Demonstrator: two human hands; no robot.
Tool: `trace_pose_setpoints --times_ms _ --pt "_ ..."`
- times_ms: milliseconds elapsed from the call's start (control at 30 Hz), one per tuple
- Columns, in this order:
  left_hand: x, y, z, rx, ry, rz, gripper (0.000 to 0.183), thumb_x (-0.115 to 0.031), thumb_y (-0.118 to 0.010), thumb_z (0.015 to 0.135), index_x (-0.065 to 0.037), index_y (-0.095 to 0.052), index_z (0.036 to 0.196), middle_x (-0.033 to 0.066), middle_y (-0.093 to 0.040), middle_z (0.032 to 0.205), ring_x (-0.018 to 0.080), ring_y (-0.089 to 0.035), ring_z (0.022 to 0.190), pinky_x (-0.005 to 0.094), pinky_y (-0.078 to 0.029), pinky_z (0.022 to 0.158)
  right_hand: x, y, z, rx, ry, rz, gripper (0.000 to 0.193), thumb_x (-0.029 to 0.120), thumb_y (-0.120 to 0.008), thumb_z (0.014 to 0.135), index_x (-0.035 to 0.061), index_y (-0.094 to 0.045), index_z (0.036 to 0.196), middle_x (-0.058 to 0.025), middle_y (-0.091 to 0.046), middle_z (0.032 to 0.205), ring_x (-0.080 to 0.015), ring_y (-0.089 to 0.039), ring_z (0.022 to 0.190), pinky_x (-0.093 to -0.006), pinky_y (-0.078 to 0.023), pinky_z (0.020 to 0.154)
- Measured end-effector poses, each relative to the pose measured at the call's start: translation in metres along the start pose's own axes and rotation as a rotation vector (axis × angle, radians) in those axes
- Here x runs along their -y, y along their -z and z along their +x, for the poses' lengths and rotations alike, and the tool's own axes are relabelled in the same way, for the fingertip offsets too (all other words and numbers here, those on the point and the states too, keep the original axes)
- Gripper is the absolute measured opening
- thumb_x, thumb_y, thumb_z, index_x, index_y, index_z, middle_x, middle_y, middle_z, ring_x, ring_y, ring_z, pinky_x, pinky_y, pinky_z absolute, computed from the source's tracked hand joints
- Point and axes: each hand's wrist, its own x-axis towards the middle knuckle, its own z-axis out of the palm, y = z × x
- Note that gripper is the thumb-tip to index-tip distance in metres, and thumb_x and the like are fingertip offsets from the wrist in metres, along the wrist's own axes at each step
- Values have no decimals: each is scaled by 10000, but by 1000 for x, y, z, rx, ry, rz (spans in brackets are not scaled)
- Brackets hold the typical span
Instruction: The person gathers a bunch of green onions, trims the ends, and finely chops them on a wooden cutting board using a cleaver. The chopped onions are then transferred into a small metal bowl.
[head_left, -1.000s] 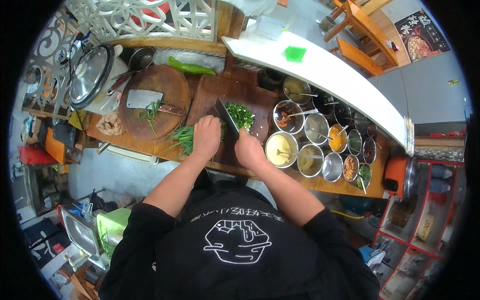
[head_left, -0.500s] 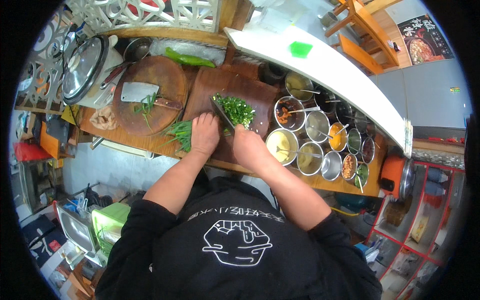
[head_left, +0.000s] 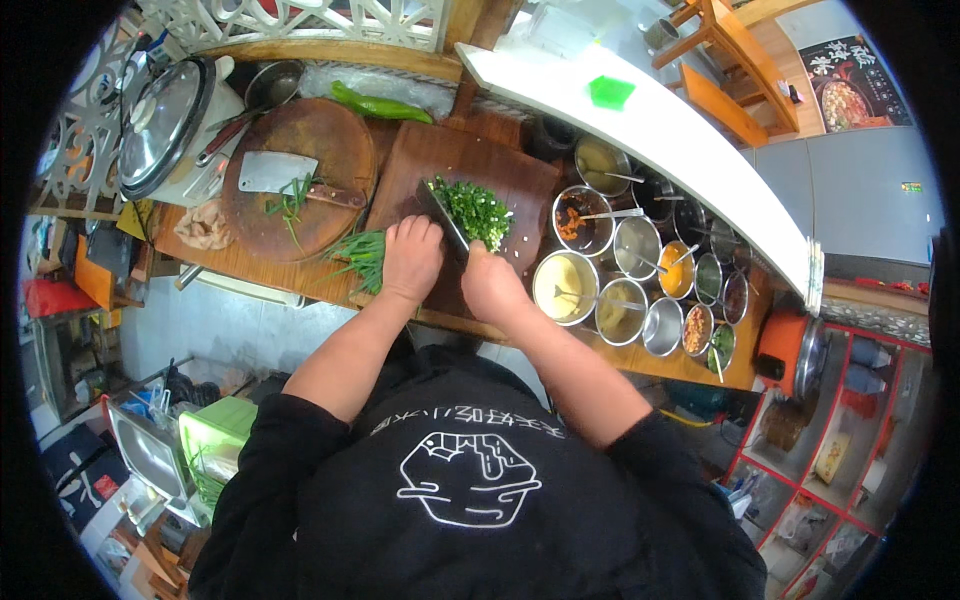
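On a dark brown cutting board, my right hand is closed round the handle of a kitchen knife. The blade stands on the board, pointing away to the upper left. Just left of it, my left hand presses down on a bunch of green onions, fingers bent near the blade. The long green ends stick out to the left from under that hand. A heap of chopped green onions lies against the blade's right side, with white bits scattered around it.
Left of the board, a round chopping block bears a cleaver and some green stalks. A large lidded pot stands beyond it. A long green pepper lies at the back. Several metal bowls of ingredients crowd the right side.
The whole view has shifted slightly. Both hands stay at nearly the same spots on the board, with the knife still beside the left fingers.
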Motion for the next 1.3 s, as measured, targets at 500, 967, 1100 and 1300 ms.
trace_pose_setpoints --times_ms 500,967,1100,1300 --pt "3 -2 1 -33 9 -91 175 -123 -677 862 -60 -629 1018 137 -633 1186 363 -576 1184 516 -455 1016 -17 -24 3 -92 59 78 116 25 -551 943 -39 -539 1039 -374 -706 902 -555 -711 895 -620 -575 831" --pt "-1 48 -1 354 -4 39 675 -333 -817 872 -35 -536 1408 195 -547 1489 375 -481 1412 545 -368 1162 -38 -18 2 -175 95 101 211 108 -614 966 -49 -558 1095 -352 -708 871 -544 -698 867 -616 -561 814" --pt "2 33 3 332 -39 93 671 -298 -825 856 -47 -530 1403 175 -570 1453 346 -520 1362 520 -409 1101 -45 -12 4 -193 96 109 161 69 -583 951 -34 -545 1069 -349 -708 866 -549 -707 869 -623 -568 808" --pt "-9 32 16 324 -7 13 688 -254 -814 870 -16 -507 1439 195 -556 1485 353 -506 1398 508 -389 1145 -36 -14 -3 -210 62 99 182 83 -609 955 -42 -553 1074 -359 -696 846 -561 -692 847 -628 -563 805"
